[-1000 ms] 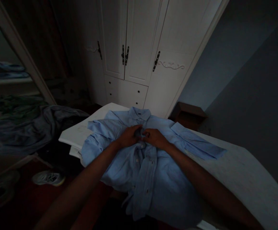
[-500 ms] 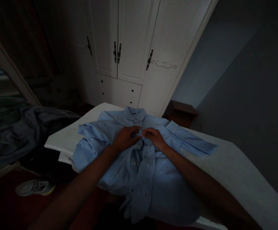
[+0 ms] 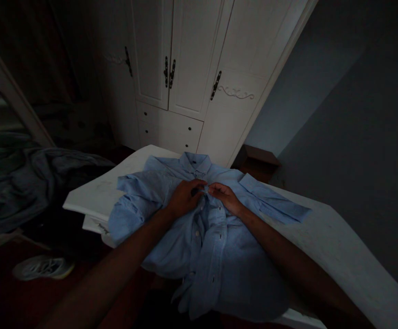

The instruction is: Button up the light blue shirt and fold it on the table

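A light blue button-up shirt (image 3: 219, 260) lies face up on a white table (image 3: 92, 196), collar toward the far end and its hem hanging over the near edge. My left hand (image 3: 185, 197) and my right hand (image 3: 224, 196) meet on the button placket just below the collar. The fingers of both hands are pinched on the placket fabric. What sits between the fingertips is too small and dark to make out. The right sleeve lies stretched out to the right.
A white wardrobe (image 3: 192, 77) with dark handles and drawers stands behind the table. A brown box (image 3: 257, 160) sits by its base. Dark clothes (image 3: 30, 183) are heaped at the left, and a pale shoe (image 3: 43, 267) lies on the dark red floor.
Both hands have stayed on the placket below the collar, with small finger movements. The view has shifted slightly.
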`<state>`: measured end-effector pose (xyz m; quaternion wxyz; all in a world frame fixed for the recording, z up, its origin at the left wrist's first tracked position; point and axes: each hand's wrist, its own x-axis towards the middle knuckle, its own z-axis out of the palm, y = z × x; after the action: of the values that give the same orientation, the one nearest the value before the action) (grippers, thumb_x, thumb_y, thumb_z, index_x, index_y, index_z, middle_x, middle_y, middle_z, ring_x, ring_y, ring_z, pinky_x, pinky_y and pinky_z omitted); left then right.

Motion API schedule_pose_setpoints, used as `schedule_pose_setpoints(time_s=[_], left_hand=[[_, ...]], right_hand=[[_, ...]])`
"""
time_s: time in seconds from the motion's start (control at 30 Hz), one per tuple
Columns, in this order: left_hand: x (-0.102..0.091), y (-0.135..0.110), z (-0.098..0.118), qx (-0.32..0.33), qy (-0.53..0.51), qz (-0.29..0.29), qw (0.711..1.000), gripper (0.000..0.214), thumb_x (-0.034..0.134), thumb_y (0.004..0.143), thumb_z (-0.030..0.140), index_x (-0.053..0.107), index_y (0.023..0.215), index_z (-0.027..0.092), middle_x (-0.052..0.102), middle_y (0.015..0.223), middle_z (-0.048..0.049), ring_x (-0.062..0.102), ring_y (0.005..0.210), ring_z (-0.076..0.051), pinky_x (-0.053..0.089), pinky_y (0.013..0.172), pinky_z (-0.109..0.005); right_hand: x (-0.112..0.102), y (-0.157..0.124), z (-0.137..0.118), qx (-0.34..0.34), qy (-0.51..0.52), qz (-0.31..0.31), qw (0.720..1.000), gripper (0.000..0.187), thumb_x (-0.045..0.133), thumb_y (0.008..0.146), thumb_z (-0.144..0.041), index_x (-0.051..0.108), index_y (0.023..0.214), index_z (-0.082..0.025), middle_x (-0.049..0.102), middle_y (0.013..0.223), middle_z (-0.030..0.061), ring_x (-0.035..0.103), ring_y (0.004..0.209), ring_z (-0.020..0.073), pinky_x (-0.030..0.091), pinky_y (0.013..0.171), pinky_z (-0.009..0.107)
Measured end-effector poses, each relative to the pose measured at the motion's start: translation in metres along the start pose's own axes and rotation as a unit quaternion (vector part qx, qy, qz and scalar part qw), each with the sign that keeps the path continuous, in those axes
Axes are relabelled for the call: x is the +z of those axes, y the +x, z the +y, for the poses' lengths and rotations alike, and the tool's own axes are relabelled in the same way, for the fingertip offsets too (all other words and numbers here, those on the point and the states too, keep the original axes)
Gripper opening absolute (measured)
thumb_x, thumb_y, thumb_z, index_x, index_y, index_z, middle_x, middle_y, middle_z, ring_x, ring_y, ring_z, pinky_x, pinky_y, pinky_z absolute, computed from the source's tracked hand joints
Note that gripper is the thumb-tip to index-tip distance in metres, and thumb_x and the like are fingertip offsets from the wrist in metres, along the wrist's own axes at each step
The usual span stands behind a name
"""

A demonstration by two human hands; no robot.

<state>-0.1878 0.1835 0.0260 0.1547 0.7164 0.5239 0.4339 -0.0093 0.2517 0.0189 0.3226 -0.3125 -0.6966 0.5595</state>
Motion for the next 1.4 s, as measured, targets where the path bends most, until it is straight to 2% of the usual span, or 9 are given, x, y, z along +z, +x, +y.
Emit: schedule_pose_setpoints(time_s=[0.13,0.3,0.47,0.6,0.73,0.9,1.0,1.2,1.4], left_hand=[[0.001,0.001,-0.002,-0.023,-0.037,0.024,0.999,0.033,0.058,0.075,0.017,0.063,0.108,0.022,0.073,0.100,-0.0018,0.068,0.094,-0.018,0.051,0.089,-0.030],[0.002,-0.001,-0.003,-0.026,0.030,0.029,0.999,0.036,0.061,0.077,0.021,0.061,0.113,0.023,0.073,0.095,-0.0009,0.067,0.094,-0.019,0.049,0.092,-0.033],[0.002,-0.001,-0.001,-0.015,0.073,0.006,0.997,0.038,0.062,0.077,0.022,0.062,0.115,0.022,0.072,0.097,-0.0022,0.066,0.094,-0.020,0.048,0.091,-0.034],[0.002,-0.001,-0.001,0.005,0.076,-0.008,0.997,0.039,0.062,0.077,0.024,0.062,0.116,0.022,0.072,0.097,-0.0035,0.066,0.092,-0.021,0.048,0.089,-0.034],[0.005,-0.002,-0.004,0.003,0.061,0.001,0.998,0.037,0.063,0.080,0.031,0.062,0.116,0.022,0.072,0.095,-0.0033,0.066,0.090,-0.019,0.048,0.089,-0.033],[0.004,-0.001,-0.003,-0.021,0.014,0.021,0.999,0.038,0.065,0.078,0.028,0.061,0.115,0.021,0.071,0.095,-0.0028,0.067,0.090,-0.019,0.050,0.087,-0.031],[0.003,0.000,-0.002,-0.033,-0.052,0.030,0.998,0.039,0.066,0.075,0.025,0.061,0.113,0.019,0.071,0.093,-0.0018,0.067,0.088,-0.017,0.051,0.084,-0.029],[0.005,0.001,-0.005,-0.051,-0.101,0.018,0.993,0.036,0.069,0.073,0.028,0.063,0.107,0.019,0.071,0.087,-0.0013,0.067,0.083,-0.016,0.052,0.078,-0.027],[0.006,0.002,-0.009,-0.054,-0.088,0.011,0.995,0.035,0.068,0.071,0.021,0.062,0.105,0.018,0.071,0.084,0.0003,0.067,0.078,-0.015,0.052,0.075,-0.025]], right_hand=[[0.004,-0.003,0.001,-0.069,-0.113,0.051,0.990,0.039,0.065,0.075,-0.059,0.061,0.079,-0.020,0.057,0.067,-0.0015,0.051,0.061,0.0128,0.042,0.057,0.024],[0.009,-0.012,0.000,-0.164,-0.279,0.093,0.942,0.023,0.060,0.084,-0.043,0.068,0.087,-0.022,0.067,0.078,0.0027,0.061,0.070,0.0168,0.048,0.068,0.029],[0.010,-0.016,-0.001,-0.185,-0.363,0.109,0.907,0.021,0.055,0.087,-0.035,0.072,0.092,-0.022,0.069,0.074,0.0028,0.062,0.066,0.0168,0.049,0.068,0.028],[0.009,-0.014,0.001,-0.184,-0.367,0.103,0.906,0.021,0.055,0.086,-0.030,0.074,0.092,-0.023,0.072,0.078,0.0033,0.065,0.070,0.0178,0.050,0.072,0.030],[0.006,-0.011,0.004,-0.189,-0.336,0.098,0.918,0.020,0.059,0.082,-0.030,0.074,0.093,-0.024,0.074,0.090,0.0050,0.066,0.081,0.0210,0.051,0.079,0.034],[0.004,-0.010,0.001,-0.173,-0.297,0.076,0.936,0.021,0.055,0.086,-0.034,0.072,0.093,-0.024,0.072,0.087,0.0041,0.065,0.079,0.0200,0.050,0.075,0.033],[0.006,-0.011,-0.003,-0.183,-0.305,0.061,0.933,0.022,0.051,0.090,-0.034,0.069,0.091,-0.022,0.068,0.081,0.0041,0.062,0.075,0.0183,0.049,0.072,0.031],[0.011,-0.016,-0.006,-0.265,-0.374,0.079,0.885,0.019,0.050,0.093,-0.034,0.066,0.095,-0.023,0.065,0.091,0.0075,0.061,0.088,0.0198,0.050,0.081,0.032],[0.010,-0.017,-0.003,-0.242,-0.546,0.063,0.800,0.025,0.046,0.096,-0.031,0.069,0.096,-0.022,0.069,0.094,0.0081,0.062,0.085,0.0186,0.047,0.071,0.028]])
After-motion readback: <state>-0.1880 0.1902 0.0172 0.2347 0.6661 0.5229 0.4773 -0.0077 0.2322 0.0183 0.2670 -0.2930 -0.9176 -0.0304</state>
